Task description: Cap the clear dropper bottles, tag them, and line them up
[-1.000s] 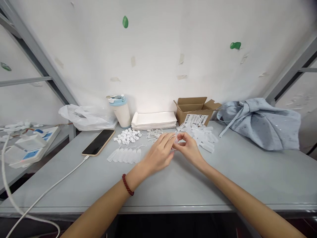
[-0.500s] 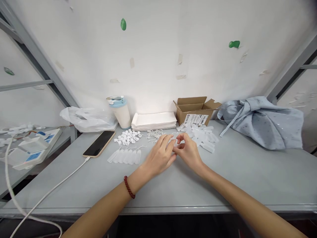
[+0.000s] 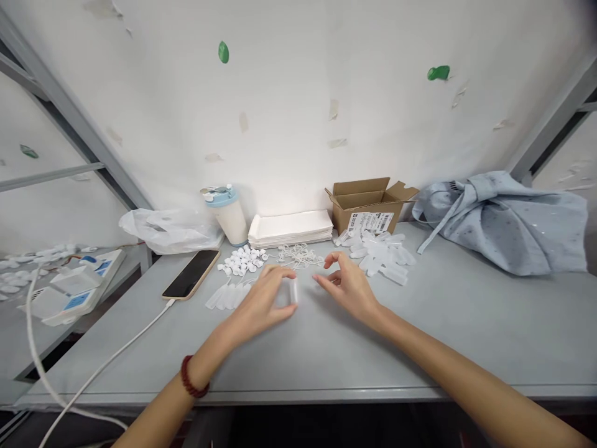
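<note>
Between thumb and fingers of my left hand (image 3: 263, 302) is a small translucent plastic tube (image 3: 293, 291), held upright by its two ends. My right hand (image 3: 347, 286) is apart from it, a little to the right, with thumb and index finger spread and nothing visible between them. Partly behind my left hand lies a row of translucent plastic tubes (image 3: 222, 295) with cords at their tops. Small white caps (image 3: 241, 261) are heaped behind that row. A bunch of thin white cord loops (image 3: 299, 255) lies beyond the hands. More translucent tubes (image 3: 382, 254) are piled behind my right hand.
A phone (image 3: 191, 274) on a white charging cable (image 3: 114, 341) lies at left. Along the wall stand a plastic bag (image 3: 168, 231), a cup (image 3: 229, 218), a stack of white sheets (image 3: 291, 229), an open cardboard box (image 3: 368, 208) and a blue cloth bag (image 3: 504, 227).
My hands have separated. The left moved left and toward me, carrying the tube, and now covers part of the tube row. The right hand has stayed nearly in place, its fingers now apart.
</note>
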Demonstrator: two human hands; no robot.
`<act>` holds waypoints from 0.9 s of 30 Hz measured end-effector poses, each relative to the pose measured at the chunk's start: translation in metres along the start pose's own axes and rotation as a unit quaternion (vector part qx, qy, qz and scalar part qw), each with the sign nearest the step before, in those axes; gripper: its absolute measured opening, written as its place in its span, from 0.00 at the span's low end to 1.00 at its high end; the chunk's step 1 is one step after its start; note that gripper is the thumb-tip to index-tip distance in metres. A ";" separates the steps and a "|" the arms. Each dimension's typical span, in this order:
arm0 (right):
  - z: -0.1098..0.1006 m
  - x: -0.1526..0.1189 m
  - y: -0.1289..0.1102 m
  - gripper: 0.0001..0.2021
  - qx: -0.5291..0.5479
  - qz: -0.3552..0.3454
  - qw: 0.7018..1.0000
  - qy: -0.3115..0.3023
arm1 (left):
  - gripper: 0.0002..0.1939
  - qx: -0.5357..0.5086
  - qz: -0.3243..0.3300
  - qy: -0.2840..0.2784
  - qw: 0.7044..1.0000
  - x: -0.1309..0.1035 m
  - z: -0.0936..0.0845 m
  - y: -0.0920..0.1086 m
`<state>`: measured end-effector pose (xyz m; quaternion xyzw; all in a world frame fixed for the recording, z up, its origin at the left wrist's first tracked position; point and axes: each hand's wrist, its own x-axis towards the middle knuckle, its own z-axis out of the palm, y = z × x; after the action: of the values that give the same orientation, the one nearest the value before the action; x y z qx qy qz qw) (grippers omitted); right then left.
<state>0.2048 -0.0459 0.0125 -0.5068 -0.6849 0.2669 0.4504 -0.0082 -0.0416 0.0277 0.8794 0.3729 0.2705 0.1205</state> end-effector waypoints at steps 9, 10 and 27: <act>0.000 0.001 0.007 0.07 -0.013 0.020 1.000 -0.011 | 0.21 0.000 -0.117 -0.081 0.990 -0.023 -0.031 -0.028; 0.000 0.001 0.008 0.07 -0.009 0.025 1.000 -0.013 | 0.21 0.002 -0.117 -0.085 0.989 -0.023 -0.031 -0.029; 0.000 0.002 0.007 0.08 0.017 0.063 0.998 -0.018 | 0.22 -0.015 -0.108 -0.144 0.984 -0.020 -0.035 -0.033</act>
<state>0.2079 -0.0413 0.0081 -0.5360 -0.6553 0.3156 0.4287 -0.0587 -0.0329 0.0349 0.8620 0.4400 0.1316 0.2145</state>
